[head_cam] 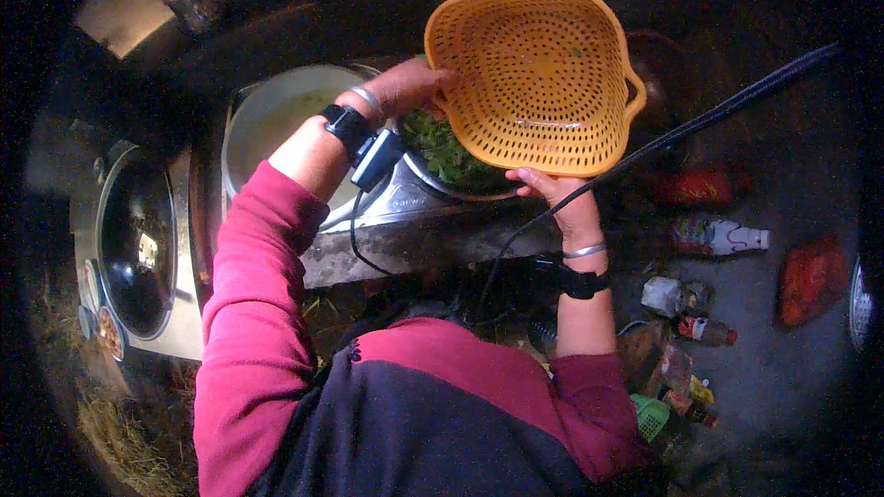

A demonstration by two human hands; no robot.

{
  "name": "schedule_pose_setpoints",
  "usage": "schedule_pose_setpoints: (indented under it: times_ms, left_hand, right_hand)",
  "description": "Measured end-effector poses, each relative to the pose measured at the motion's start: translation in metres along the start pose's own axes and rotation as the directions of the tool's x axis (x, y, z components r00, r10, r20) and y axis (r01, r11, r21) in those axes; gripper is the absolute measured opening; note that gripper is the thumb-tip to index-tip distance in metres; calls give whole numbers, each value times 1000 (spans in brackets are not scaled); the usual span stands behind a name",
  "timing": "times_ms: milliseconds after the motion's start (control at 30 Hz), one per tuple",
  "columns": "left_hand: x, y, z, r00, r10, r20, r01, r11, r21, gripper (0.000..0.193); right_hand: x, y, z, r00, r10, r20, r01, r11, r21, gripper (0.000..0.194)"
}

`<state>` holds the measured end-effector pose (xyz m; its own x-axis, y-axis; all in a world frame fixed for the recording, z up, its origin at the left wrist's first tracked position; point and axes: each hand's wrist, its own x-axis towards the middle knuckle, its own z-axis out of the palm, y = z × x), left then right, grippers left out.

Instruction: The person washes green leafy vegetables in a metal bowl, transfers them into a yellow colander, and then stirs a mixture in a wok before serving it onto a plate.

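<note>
An orange plastic colander (pixel 545 72), tilted so its inside shows, is held up by both my hands. My left hand (pixel 418 86) grips its left rim, fingers partly hidden behind it. At the lower rim, my right hand (pixel 552 186) has the edge between thumb and fingers. A small green bit clings to the colander's inside. Beneath it, leafy greens (pixel 442 148) fill a metal basin partly covered by the colander. Left of that, a sink basin (pixel 276 117) holds cloudy water with green bits in it.
A wok (pixel 136 245) sits on a counter at far left. A black cable (pixel 690 131) crosses in front of my right wrist. On the floor at right lie a white bottle (pixel 722 237), a dark drink bottle (pixel 704 331), red bags and a green plastic basket (pixel 649 416).
</note>
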<state>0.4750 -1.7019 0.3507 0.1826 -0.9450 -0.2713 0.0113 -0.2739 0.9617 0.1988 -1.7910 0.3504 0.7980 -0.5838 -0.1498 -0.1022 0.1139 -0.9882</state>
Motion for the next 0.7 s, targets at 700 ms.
schedule_pose_setpoints:
  times_ms: [700]
  left_hand:
    - [-47, -88, 10, 979, 104, -173, -161, 919, -360, 22]
  right_hand:
    - [-133, 28, -2, 992, 102, 69, -1, 565, -825, 45]
